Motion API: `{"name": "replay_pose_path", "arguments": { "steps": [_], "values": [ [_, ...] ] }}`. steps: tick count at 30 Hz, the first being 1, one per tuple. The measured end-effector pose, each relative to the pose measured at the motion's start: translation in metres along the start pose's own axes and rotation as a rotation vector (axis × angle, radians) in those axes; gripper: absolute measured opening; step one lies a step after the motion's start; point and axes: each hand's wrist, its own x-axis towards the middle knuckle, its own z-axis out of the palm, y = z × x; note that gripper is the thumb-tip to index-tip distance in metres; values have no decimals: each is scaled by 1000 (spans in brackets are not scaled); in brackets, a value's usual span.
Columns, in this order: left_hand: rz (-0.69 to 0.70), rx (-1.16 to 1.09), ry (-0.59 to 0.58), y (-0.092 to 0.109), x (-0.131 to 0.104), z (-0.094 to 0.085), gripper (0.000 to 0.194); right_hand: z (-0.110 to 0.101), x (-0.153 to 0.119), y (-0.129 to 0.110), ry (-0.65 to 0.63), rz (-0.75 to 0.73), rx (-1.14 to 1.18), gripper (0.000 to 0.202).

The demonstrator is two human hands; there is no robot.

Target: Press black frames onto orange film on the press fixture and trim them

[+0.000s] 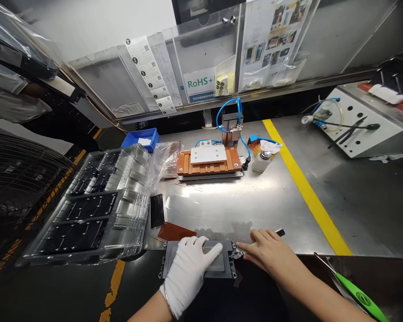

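Observation:
My left hand (190, 268), in a white glove, grips a dark grey rectangular plastic part (169, 255) at the bench's front edge. Its fingers curl over the far side while the thumb lies across the paler recessed middle. Round lugs stand at the part's corners. At the part's right end is my bare right hand (268, 250), closed around a slim hand tool (280, 232) with a pale, black-ended handle. A metallic piece (237, 254) shows by its fingertips against the part's edge; whether it belongs to the tool I cannot tell. A brown sheet (176, 231) lies just beyond the part.
At left, a clear plastic tray (112, 232) holds several black parts. A phone (157, 211) lies beside it. Farther back stand an orange-brown fixture (184, 163) with blue hoses, a white bottle (261, 162) and a blue bin (154, 136). A green-handled tool (359, 295) sits lower right.

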Motion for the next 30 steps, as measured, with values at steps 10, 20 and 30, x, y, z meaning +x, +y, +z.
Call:
{"name": "replay_pose_path", "arguments": {
  "steps": [10, 20, 30],
  "values": [
    [43, 71, 47, -1, 3, 11, 73, -7, 40, -29, -7, -189, -194, 11],
    [-39, -71, 24, -8, -4, 6, 77, -27, 24, -7, -37, -54, 6, 13],
    [-176, -1984, 321, -6, -6, 34, 67, 15, -12, -46, 127, 944, 1469, 70]
  ]
}}
